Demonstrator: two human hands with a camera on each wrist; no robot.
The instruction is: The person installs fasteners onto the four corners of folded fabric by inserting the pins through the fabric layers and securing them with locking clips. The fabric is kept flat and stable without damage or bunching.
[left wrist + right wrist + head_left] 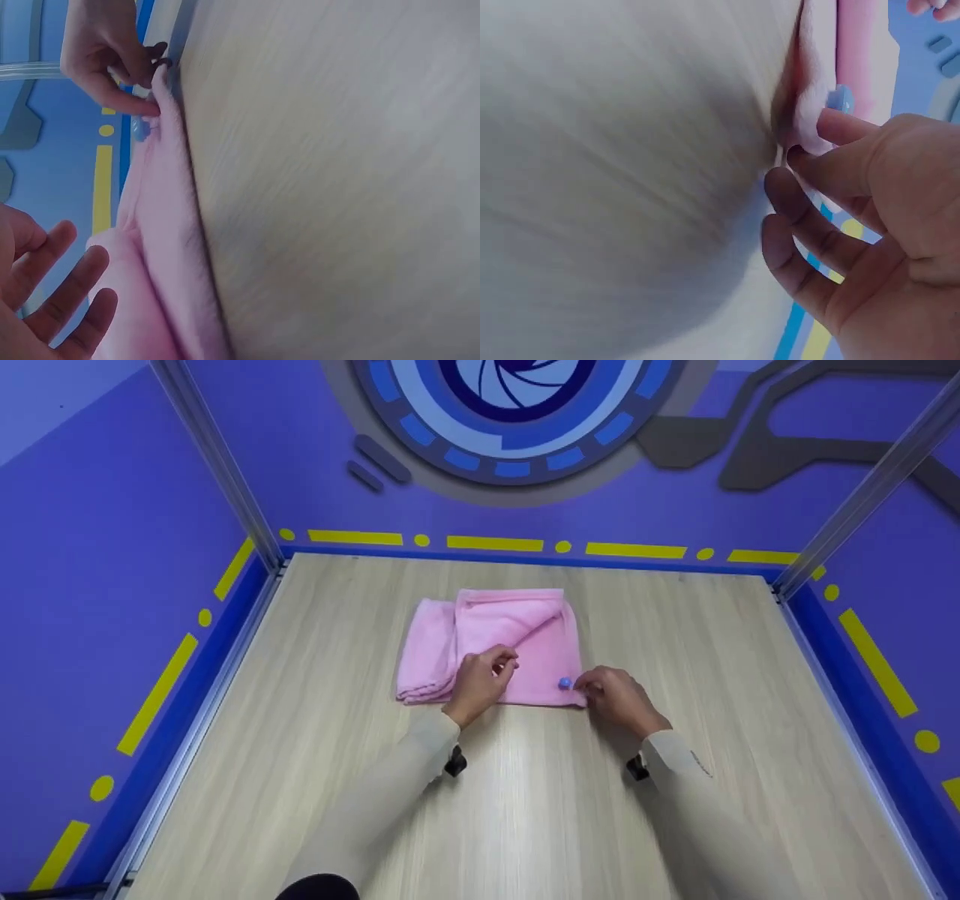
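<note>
A pink towel [536, 660] lies folded on the table, its top layer turned back in a diagonal fold. A small blue object [565, 683], perhaps a clip, sits near its front right corner. At that corner my right hand [619, 701] pinches the towel's edge between thumb and forefinger, the other fingers loosely bent, as the right wrist view shows. My left hand [480, 682] hovers over the towel's front middle part with loosely bent fingers [71, 300] and nothing in them. In the left wrist view, the towel [169, 210] rises slightly at the pinched corner.
The wooden table [315, 720] extends around the towel on all sides. Blue-purple panels [150, 547] with yellow markings stand behind and at both sides, joined by metal posts [217, 457]. Dark wrist cameras [455, 763] sit below both hands.
</note>
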